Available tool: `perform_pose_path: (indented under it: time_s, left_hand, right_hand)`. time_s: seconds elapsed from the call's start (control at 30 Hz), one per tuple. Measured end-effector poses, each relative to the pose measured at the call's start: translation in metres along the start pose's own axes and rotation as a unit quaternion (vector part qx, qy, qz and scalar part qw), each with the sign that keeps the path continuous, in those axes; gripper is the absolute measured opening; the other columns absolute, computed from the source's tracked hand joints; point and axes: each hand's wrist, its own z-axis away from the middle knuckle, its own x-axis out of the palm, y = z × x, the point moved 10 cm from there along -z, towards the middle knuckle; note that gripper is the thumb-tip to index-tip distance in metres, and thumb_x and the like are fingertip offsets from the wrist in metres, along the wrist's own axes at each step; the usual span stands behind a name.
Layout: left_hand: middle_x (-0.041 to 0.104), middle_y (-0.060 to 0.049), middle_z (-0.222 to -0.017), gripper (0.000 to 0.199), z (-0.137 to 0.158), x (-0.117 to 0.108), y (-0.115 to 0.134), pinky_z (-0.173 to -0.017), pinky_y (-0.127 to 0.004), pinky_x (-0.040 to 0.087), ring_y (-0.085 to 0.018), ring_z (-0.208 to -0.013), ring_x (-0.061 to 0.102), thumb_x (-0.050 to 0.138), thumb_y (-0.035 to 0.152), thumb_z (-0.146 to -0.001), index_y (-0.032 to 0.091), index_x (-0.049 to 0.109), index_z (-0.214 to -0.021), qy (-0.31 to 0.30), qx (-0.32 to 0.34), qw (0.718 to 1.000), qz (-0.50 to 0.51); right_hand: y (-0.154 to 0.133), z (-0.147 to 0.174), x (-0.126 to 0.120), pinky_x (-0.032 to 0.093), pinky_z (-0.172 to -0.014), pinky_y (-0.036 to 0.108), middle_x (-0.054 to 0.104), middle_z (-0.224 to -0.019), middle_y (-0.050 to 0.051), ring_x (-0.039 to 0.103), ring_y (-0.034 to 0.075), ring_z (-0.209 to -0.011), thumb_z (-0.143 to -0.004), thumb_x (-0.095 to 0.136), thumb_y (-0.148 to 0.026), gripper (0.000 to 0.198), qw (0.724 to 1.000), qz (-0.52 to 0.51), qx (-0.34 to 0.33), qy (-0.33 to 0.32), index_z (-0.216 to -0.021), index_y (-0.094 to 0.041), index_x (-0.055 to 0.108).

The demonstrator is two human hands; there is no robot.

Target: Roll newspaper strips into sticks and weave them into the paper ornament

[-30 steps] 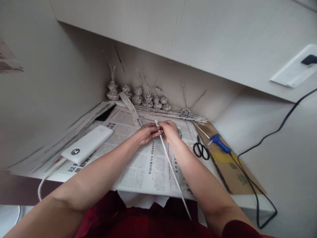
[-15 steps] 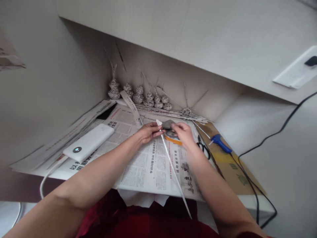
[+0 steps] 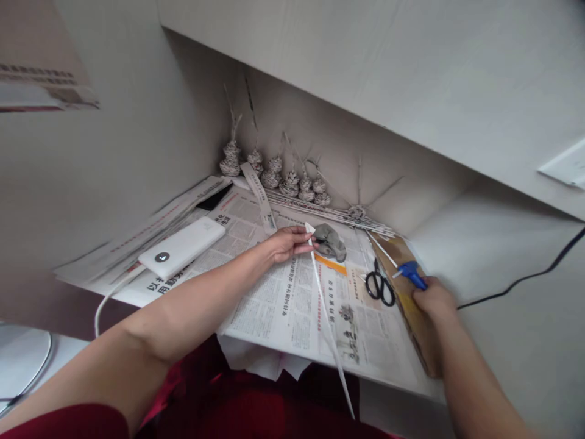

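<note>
Between the thumb and fingers of my left hand (image 3: 290, 242) is the pointed upper end of a long, thin rolled paper strip (image 3: 325, 311). Its lower end hangs past the table's front edge towards my body. Right beside these fingers lies a crumpled grey cloth (image 3: 329, 242), partly covering an orange-rimmed object (image 3: 331, 264) whose kind I cannot make out. Over on the right, my right hand (image 3: 436, 299) is closed around the handle of a blue hot glue gun (image 3: 411, 274), its nozzle pointing left. Black-handled scissors (image 3: 380, 288) lie between the two hands.
Newspaper (image 3: 269, 305) covers the table. A white power bank (image 3: 183, 247) with a cable lies left. Several woven paper gourds (image 3: 272, 172) stand along the back behind paper sticks (image 3: 329, 212). Cardboard (image 3: 414, 323) lies under the glue gun. A slanted white panel (image 3: 365, 73) overhangs the back.
My right hand has left the grey cloth, moved right and closed on the glue gun. My left hand still pinches the paper strip. The view has shifted slightly.
</note>
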Motion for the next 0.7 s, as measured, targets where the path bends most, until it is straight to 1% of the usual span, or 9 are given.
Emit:
perform_pose_path:
  time_s: [0.1, 0.17, 0.3, 0.37, 0.4, 0.47, 0.53, 0.57, 0.7]
  left_hand:
    - [0.065, -0.008, -0.080, 0.013, 0.001, 0.000, 0.001, -0.064, -0.024, 0.057, -0.019, -0.072, 0.069, 0.063, 0.001, -0.075, 0.009, 0.058, -0.084, -0.003, 0.001, 1.000, -0.004]
    - [0.066, -0.008, -0.079, 0.015, 0.001, 0.000, 0.002, -0.063, -0.023, 0.057, -0.019, -0.072, 0.069, 0.063, 0.001, -0.075, 0.010, 0.057, -0.085, -0.005, 0.001, 1.000, -0.001]
    - [0.066, -0.008, -0.078, 0.013, 0.000, 0.001, 0.002, -0.062, -0.022, 0.057, -0.020, -0.072, 0.070, 0.062, 0.002, -0.076, 0.010, 0.057, -0.085, -0.014, -0.001, 1.000, 0.001]
    - [0.066, -0.008, -0.079, 0.013, 0.000, 0.002, 0.002, -0.061, -0.022, 0.056, -0.020, -0.071, 0.070, 0.063, 0.002, -0.075, 0.009, 0.059, -0.084, -0.012, -0.001, 1.000, -0.002]
    - [0.066, -0.008, -0.079, 0.014, 0.001, 0.003, 0.001, -0.060, -0.022, 0.056, -0.019, -0.070, 0.070, 0.064, 0.002, -0.074, 0.009, 0.059, -0.084, -0.010, -0.001, 1.000, -0.005]
    - [0.067, -0.008, -0.081, 0.015, 0.003, 0.004, 0.000, -0.060, -0.022, 0.056, -0.019, -0.070, 0.070, 0.066, 0.003, -0.072, 0.010, 0.060, -0.083, -0.004, -0.001, 1.000, -0.012]
    - [0.068, -0.008, -0.081, 0.016, 0.005, 0.007, -0.003, -0.058, -0.022, 0.056, -0.020, -0.069, 0.070, 0.068, 0.003, -0.071, 0.010, 0.061, -0.083, -0.006, -0.004, 1.000, -0.021]
    - [0.068, -0.008, -0.081, 0.016, 0.006, 0.009, -0.004, -0.057, -0.022, 0.056, -0.020, -0.069, 0.070, 0.068, 0.004, -0.070, 0.011, 0.061, -0.083, -0.010, -0.006, 1.000, -0.027]
    - [0.069, -0.009, -0.079, 0.022, 0.008, 0.015, -0.008, -0.056, -0.023, 0.055, -0.020, -0.069, 0.069, 0.070, 0.005, -0.068, 0.011, 0.062, -0.088, -0.028, -0.006, 0.998, -0.057]
  right_hand:
    - [-0.011, -0.001, 0.006, 0.049, -0.073, 0.038, 0.065, -0.102, 0.022, 0.064, 0.034, -0.093, -0.065, 0.058, -0.022, 0.065, 0.999, 0.047, -0.008, -0.020, -0.128, -0.009, 0.048]
    - [-0.018, -0.001, 0.002, 0.048, -0.077, 0.039, 0.064, -0.104, 0.021, 0.063, 0.034, -0.096, -0.063, 0.060, -0.020, 0.067, 0.999, 0.041, -0.010, -0.026, -0.129, -0.011, 0.048]
    - [-0.023, 0.014, -0.015, 0.047, -0.075, 0.045, 0.066, -0.094, 0.021, 0.062, 0.037, -0.090, -0.067, 0.059, -0.020, 0.049, 0.991, -0.126, 0.035, -0.020, -0.115, -0.012, 0.059]
    - [-0.038, 0.032, -0.026, 0.049, -0.070, 0.040, 0.066, -0.088, 0.016, 0.064, 0.030, -0.080, -0.077, 0.054, -0.036, 0.041, 0.979, -0.204, 0.013, -0.008, -0.112, -0.016, 0.061]
    - [-0.051, 0.044, -0.030, 0.049, -0.067, 0.039, 0.066, -0.085, 0.015, 0.064, 0.028, -0.075, -0.077, 0.055, -0.042, 0.044, 0.942, -0.335, -0.018, -0.014, -0.111, -0.014, 0.061]
    - [-0.076, 0.072, -0.036, 0.051, -0.063, 0.033, 0.065, -0.077, 0.007, 0.062, 0.021, -0.066, -0.078, 0.053, -0.052, 0.044, 0.911, -0.406, -0.058, -0.033, -0.108, -0.021, 0.061]
    - [-0.108, 0.104, -0.045, 0.051, -0.064, 0.031, 0.063, -0.073, 0.004, 0.061, 0.018, -0.064, -0.076, 0.059, -0.050, 0.037, 0.852, -0.508, -0.112, -0.067, -0.101, -0.022, 0.062]
    - [-0.125, 0.119, -0.050, 0.051, -0.065, 0.030, 0.063, -0.072, 0.004, 0.060, 0.017, -0.065, -0.076, 0.061, -0.049, 0.034, 0.836, -0.523, -0.139, -0.086, -0.096, -0.022, 0.063]
    - [-0.170, 0.161, -0.065, 0.050, -0.062, 0.031, 0.063, -0.069, 0.004, 0.058, 0.017, -0.062, -0.078, 0.060, -0.047, 0.032, 0.846, -0.487, -0.197, -0.096, -0.093, -0.020, 0.063]
